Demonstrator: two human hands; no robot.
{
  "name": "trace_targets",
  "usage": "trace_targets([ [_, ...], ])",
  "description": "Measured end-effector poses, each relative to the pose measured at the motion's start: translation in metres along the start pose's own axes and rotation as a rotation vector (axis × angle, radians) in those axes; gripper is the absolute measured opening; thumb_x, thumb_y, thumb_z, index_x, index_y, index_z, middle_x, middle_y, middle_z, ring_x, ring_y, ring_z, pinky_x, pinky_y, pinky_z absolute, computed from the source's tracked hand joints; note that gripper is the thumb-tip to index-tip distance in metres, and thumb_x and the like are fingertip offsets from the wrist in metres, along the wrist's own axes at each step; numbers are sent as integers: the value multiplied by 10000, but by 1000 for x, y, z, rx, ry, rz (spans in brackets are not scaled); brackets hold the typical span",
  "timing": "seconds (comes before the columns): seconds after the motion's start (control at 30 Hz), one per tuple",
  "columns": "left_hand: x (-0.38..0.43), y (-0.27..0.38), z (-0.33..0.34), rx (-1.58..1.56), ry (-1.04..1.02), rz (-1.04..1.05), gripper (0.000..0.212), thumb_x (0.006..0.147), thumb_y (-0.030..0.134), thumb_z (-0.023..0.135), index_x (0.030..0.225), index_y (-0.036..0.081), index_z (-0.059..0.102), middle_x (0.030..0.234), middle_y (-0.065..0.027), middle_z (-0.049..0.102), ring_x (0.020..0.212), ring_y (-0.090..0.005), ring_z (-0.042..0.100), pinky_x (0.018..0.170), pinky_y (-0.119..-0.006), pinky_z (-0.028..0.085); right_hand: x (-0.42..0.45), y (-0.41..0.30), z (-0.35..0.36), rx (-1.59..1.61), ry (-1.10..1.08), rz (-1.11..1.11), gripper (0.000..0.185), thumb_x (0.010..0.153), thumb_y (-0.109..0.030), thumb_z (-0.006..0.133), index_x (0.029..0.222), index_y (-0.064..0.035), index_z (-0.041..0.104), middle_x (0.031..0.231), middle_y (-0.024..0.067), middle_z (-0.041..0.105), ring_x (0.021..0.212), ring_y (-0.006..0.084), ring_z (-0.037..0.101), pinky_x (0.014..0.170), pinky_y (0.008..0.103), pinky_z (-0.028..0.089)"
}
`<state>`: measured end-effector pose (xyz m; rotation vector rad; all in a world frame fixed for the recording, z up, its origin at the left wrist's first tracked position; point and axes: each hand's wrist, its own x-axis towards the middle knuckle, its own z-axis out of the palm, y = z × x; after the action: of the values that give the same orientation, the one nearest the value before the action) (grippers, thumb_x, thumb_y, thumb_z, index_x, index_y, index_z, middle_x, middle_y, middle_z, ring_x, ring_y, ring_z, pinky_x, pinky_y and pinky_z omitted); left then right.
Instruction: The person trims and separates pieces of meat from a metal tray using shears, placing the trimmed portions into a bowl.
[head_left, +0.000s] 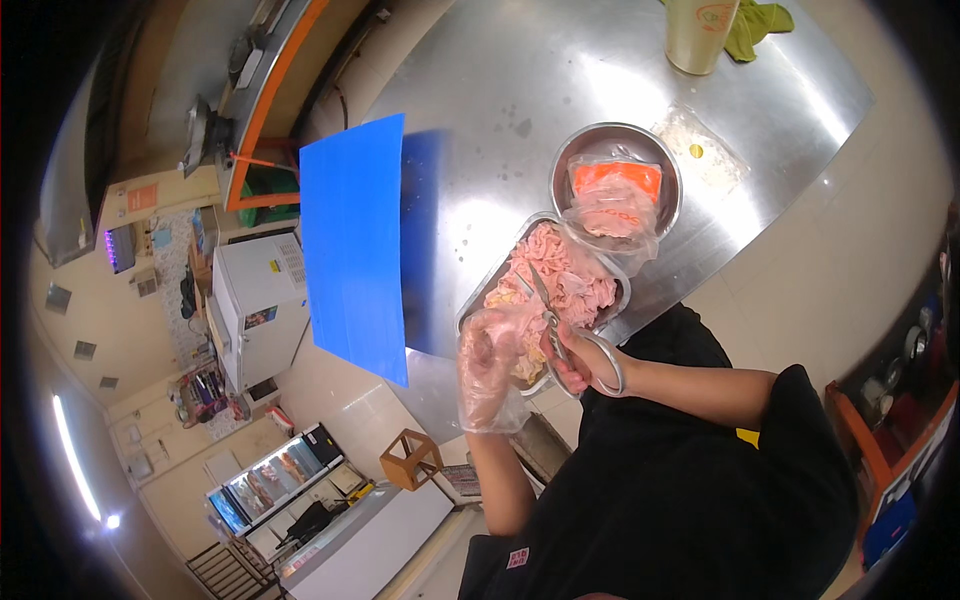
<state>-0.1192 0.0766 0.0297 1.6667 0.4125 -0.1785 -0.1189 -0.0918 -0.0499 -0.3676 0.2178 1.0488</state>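
Observation:
My left hand wears a clear plastic glove. Its fingers curl around a piece of raw meat at the tray's near left side; the glove's folds partly hide the grip. In my bare right hand is a pair of metal scissors, fingers through the handle loops. The blades are parted and lie over the pale pink raw meat pieces, close to my left fingertips. These folded pieces, some with yellowish fat, fill a metal tray. Touching the tray's far right side is a round metal bowl holding a plastic bag with an orange band.
The stainless steel table also bears a flat clear packet, a tall plastic container and a green cloth. A blue panel stands along its left side. A brown stool and a white chest freezer stand beyond.

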Motion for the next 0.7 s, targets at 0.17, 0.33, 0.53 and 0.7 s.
trace_targets([
  [0.17,-1,9,-4,9,36,3,229,981,93,624,1197,63,555,1154,-48,586,890,-109,579,740,-256,504,-7,-11,-10,-117,42,132,543,981,-669,445,935,-128,465,650,-30,395,453,63,371,409,223,280],
  [0.33,8,3,-13,47,62,97,316,991,110,611,1293,53,538,1179,-60,590,916,-115,589,746,-256,512,-10,12,-15,-70,-32,118,507,996,-633,452,988,-127,485,695,-22,431,508,74,425,471,231,357],
  [0.53,10,13,-1,133,68,114,431,988,97,607,1402,54,493,1322,-85,536,985,-137,587,765,-257,517,-10,25,-3,-322,-261,-123,532,1001,-623,445,1038,-93,471,706,-20,430,593,84,458,566,238,383],
  [0.7,1,10,5,84,10,94,485,979,78,615,1441,73,469,1432,-95,466,1072,-152,575,777,-257,527,-3,11,8,-273,-189,-51,609,883,-683,579,1006,-103,442,762,-27,419,610,68,421,563,228,366],
])
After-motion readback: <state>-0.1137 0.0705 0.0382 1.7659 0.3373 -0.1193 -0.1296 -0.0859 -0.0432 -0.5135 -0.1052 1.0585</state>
